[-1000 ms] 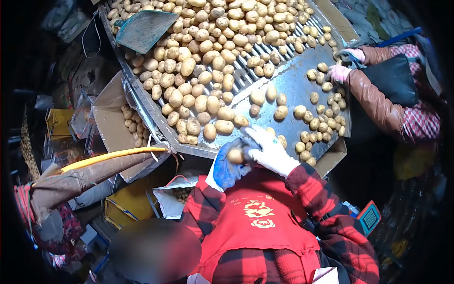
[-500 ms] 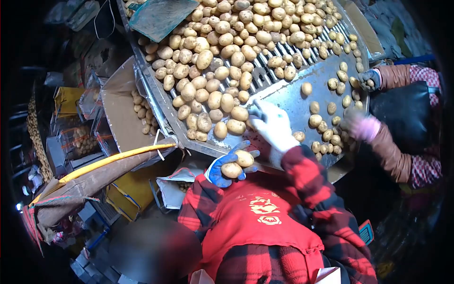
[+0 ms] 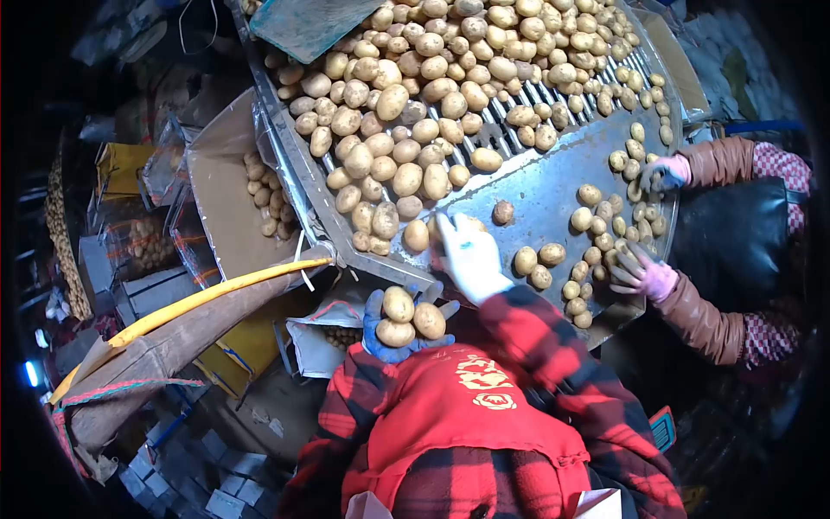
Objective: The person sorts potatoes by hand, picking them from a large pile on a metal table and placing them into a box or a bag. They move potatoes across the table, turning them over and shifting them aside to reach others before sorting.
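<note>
My left hand (image 3: pixel 399 339), in a blue glove, is cupped palm up in front of the red apron (image 3: pixel 441 394) and holds three potatoes (image 3: pixel 398 305). My right hand (image 3: pixel 469 253), in a white glove, reaches over the near edge of the metal sorting table (image 3: pixel 545 190). Its fingers rest around a potato (image 3: pixel 468 223) that is partly covered by the glove. Another potato (image 3: pixel 416 235) lies just left of these fingers. The heap of potatoes (image 3: pixel 432 65) spreads over the slatted part of the table.
At right, a co-worker's two gloved hands (image 3: pixel 644 272) are among loose potatoes (image 3: pixel 596 256). A cardboard box (image 3: pixel 226 203) with potatoes stands left of the table. A yellow-edged brown cloth (image 3: pixel 181 320) stretches at lower left. A teal sheet (image 3: pixel 316 22) lies on the heap.
My left hand now holds three potatoes instead of two. My right hand has moved left and down, onto a potato. Several potatoes lie in new spots, and the co-worker's hands have shifted.
</note>
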Motion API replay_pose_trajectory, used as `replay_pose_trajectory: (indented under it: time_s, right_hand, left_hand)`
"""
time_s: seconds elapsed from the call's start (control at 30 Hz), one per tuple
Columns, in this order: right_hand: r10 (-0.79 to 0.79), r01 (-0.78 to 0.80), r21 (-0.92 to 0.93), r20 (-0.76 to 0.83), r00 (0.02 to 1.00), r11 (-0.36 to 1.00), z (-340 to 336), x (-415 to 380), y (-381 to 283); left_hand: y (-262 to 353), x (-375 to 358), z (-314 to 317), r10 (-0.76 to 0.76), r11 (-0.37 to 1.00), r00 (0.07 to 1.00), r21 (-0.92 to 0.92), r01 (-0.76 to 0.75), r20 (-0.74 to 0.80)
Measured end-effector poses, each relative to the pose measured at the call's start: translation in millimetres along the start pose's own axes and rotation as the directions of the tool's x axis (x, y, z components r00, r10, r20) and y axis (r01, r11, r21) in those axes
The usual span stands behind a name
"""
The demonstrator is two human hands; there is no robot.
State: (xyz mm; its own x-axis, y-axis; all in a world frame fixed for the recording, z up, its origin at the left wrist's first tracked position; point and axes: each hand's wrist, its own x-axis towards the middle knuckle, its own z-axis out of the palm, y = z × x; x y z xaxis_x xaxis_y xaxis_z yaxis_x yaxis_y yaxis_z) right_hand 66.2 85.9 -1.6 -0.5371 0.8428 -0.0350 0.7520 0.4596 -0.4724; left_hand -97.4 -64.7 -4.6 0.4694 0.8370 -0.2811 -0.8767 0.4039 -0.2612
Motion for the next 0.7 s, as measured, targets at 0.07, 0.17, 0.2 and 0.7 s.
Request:
replay_pose_trajectory:
  time_s: [0.07,0.17,0.2,0.7]
  right_hand:
    - [0.055,-0.035,-0.183,0.103,0.993,0.982,26.3,7.4,-8.4]
    - [-0.061,0.068,-0.056,0.107,0.992,0.996,-7.5,-20.9,-19.1]
    - [-0.067,0.07,-0.072,0.049,0.997,0.995,-21.9,-25.9,-16.9]
    - [-0.311,-0.805,0.594,0.762,0.568,-0.016,-80.4,-36.8,-66.8]
  left_hand:
    - [-4.0,-14.5,-12.2,-0.021,0.997,1.0,0.071,0.021,0.001]
    - [-3.7,-34.3,-19.1,-0.048,0.997,0.998,0.06,0.045,0.043]
    - [-4.7,-39.1,-21.7,-0.041,0.999,0.997,0.014,0.04,0.06]
    - [69.7,-97.8,0.3,0.257,0.941,0.871,0.096,-0.324,0.42]
